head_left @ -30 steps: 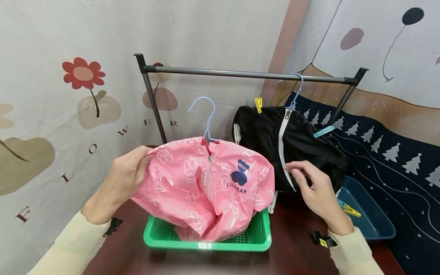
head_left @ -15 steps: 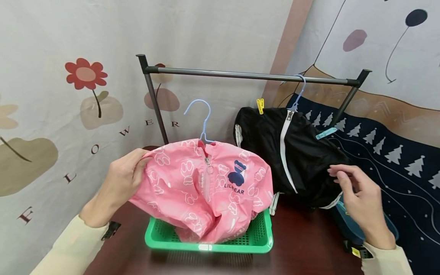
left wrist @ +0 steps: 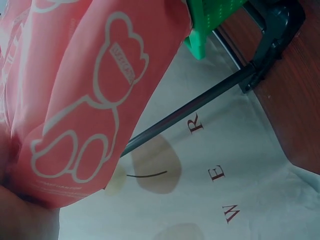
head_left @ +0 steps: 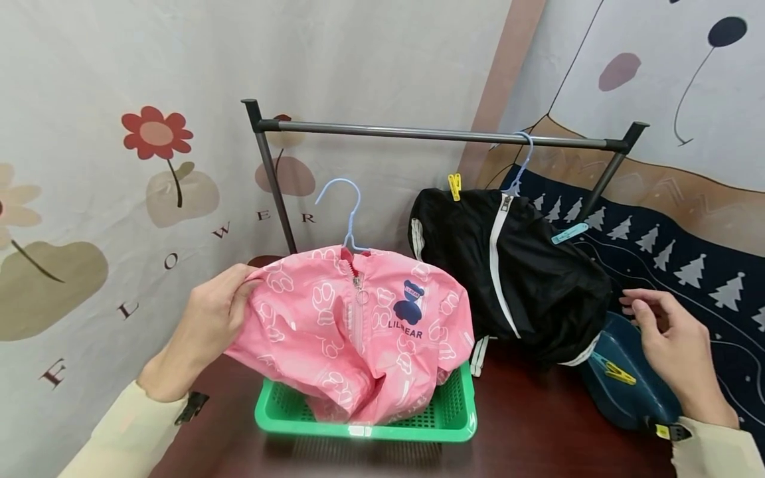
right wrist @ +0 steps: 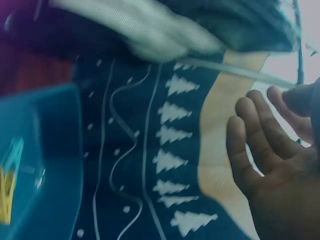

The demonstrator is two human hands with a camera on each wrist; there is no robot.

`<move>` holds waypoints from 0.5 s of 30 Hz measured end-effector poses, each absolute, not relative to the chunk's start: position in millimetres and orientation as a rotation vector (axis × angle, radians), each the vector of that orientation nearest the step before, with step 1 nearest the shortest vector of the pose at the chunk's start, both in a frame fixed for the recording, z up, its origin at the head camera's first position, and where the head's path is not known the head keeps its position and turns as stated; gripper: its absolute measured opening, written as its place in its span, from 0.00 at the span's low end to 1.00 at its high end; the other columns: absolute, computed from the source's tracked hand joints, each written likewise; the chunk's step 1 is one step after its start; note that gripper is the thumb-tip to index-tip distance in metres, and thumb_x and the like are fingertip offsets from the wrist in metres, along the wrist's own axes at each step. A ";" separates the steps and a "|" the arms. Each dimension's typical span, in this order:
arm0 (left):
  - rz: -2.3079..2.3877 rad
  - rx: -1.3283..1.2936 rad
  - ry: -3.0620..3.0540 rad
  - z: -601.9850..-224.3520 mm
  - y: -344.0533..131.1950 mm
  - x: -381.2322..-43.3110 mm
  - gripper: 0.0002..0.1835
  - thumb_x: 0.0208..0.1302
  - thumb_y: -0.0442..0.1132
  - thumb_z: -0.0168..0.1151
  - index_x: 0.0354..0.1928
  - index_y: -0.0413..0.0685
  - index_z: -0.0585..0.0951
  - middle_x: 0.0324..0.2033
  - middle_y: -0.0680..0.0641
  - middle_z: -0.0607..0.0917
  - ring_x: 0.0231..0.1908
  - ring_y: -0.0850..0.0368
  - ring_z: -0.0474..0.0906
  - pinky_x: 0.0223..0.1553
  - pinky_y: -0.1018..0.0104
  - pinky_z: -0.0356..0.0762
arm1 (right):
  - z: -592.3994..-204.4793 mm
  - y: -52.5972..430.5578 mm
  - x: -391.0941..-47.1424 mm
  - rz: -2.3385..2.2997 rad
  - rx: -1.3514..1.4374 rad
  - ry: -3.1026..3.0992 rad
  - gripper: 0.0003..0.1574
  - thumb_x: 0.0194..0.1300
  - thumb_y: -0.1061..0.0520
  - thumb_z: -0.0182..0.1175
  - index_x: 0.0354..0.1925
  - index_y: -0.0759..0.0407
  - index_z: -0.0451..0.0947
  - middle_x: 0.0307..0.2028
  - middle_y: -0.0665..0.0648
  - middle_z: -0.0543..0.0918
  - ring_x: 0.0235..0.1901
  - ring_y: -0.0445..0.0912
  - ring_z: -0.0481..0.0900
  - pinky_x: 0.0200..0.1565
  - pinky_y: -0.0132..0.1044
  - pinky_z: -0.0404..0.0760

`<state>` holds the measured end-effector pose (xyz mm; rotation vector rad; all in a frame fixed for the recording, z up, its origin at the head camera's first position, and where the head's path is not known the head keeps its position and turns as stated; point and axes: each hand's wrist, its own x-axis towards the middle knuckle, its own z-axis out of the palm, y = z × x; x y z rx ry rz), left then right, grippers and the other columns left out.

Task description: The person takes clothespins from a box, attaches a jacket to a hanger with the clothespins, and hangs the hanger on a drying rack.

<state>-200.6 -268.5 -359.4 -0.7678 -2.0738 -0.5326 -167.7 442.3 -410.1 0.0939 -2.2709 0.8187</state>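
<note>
A pink zip jacket with white bear outlines sits on a light-blue hanger above a green basket, its lower part dipping into the basket. My left hand pinches the jacket's shoulder or sleeve at the left; in the left wrist view the pink cloth hangs from that grip. My right hand holds nothing, its fingers relaxed, above a dark blue tray. Inside the tray lie yellow and light-blue clothespins, seen also as a yellow clothespin in the right wrist view.
A black jacket hangs from the metal rack bar at the right. A yellow clothespin and a light-blue clothespin are clipped on its shoulders. Basket and tray stand on a dark red table, with printed curtains behind.
My right hand has moved right, from in front of the black jacket to above the blue tray. My left hand keeps its pinch on the pink jacket, which has barely shifted.
</note>
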 end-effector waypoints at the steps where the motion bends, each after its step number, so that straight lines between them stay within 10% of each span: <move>1: -0.532 -0.764 -2.081 -359.7 -269.0 -200.1 0.17 0.63 0.22 0.80 0.53 0.39 0.90 0.37 0.47 0.88 0.36 0.55 0.79 0.51 0.81 0.76 | -411.7 449.0 -169.8 0.786 0.089 -2.318 0.16 0.92 0.60 0.60 0.68 0.63 0.87 0.49 0.21 0.84 0.43 0.13 0.76 0.43 0.09 0.73; 7: -0.540 -0.766 -2.086 -359.5 -270.8 -199.9 0.16 0.65 0.22 0.80 0.53 0.39 0.89 0.38 0.46 0.88 0.37 0.56 0.79 0.54 0.85 0.75 | -422.7 488.2 -186.0 0.603 0.136 -2.682 0.17 0.91 0.60 0.59 0.67 0.67 0.84 0.55 0.72 0.91 0.41 0.12 0.68 0.36 0.20 0.72; 15: -0.549 -0.769 -2.071 -359.8 -271.3 -199.9 0.17 0.64 0.22 0.80 0.52 0.40 0.89 0.37 0.47 0.88 0.37 0.55 0.79 0.55 0.85 0.75 | -435.9 514.7 -210.2 0.517 0.226 -3.046 0.17 0.88 0.63 0.62 0.62 0.78 0.83 0.52 0.77 0.91 0.48 0.67 0.93 0.41 0.45 0.88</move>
